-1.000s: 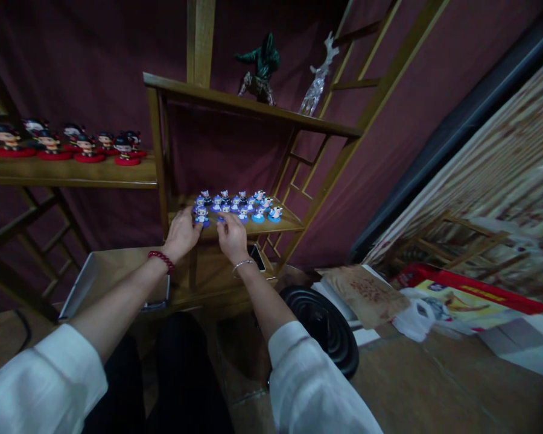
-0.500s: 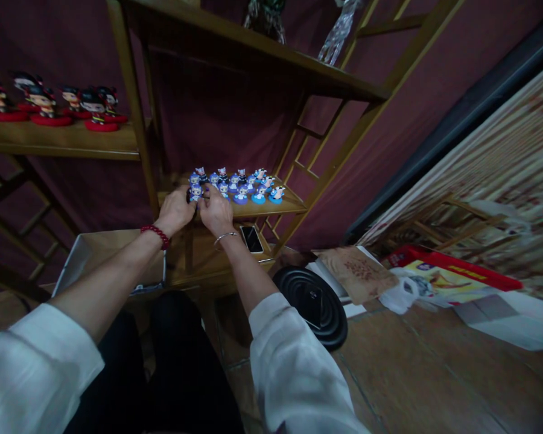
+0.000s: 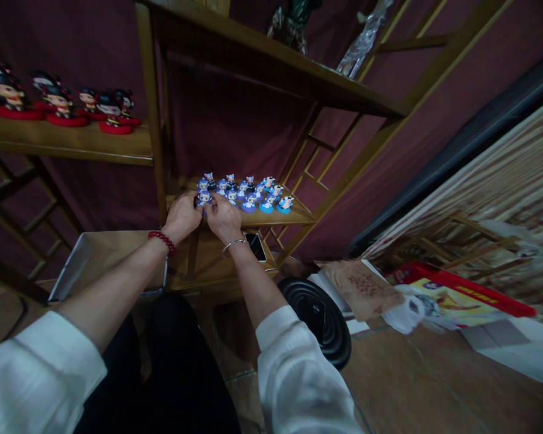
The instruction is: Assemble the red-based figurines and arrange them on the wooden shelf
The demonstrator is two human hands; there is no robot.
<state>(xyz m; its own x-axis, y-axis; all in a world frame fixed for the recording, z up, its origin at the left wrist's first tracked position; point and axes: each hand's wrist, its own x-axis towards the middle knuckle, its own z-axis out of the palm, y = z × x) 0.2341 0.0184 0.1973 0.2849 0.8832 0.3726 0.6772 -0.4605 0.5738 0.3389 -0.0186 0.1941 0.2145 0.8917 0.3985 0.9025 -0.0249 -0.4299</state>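
On the middle wooden shelf [image 3: 280, 218], both my hands meet around a small purple-and-white figurine [image 3: 203, 198] at the left end of the front row. My left hand [image 3: 184, 216], with a red bead bracelet at the wrist, has its fingers closed at the figurine's left side. From the right, my right hand [image 3: 224, 217], wearing a silver bangle, pinches near its base; the exact fingertip contact is partly hidden. Several similar figurines [image 3: 248, 202] stand in rows to the right, some on light-blue bases [image 3: 284, 208]. Dark-clothed ones [image 3: 230, 181] stand behind.
Figurines on red bases [image 3: 63, 108] occupy the upper left shelf. Below are an open cardboard box [image 3: 113, 256] and a phone [image 3: 255, 246]. A black round ridged object [image 3: 317, 319], a brown paper bag [image 3: 359, 289] and a red-and-yellow box [image 3: 461, 292] lie on the floor at right.
The view has shifted slightly, so the shelf appears lower and farther right. My hands stay at the same front-left figurine, which shows a little more clearly between them.
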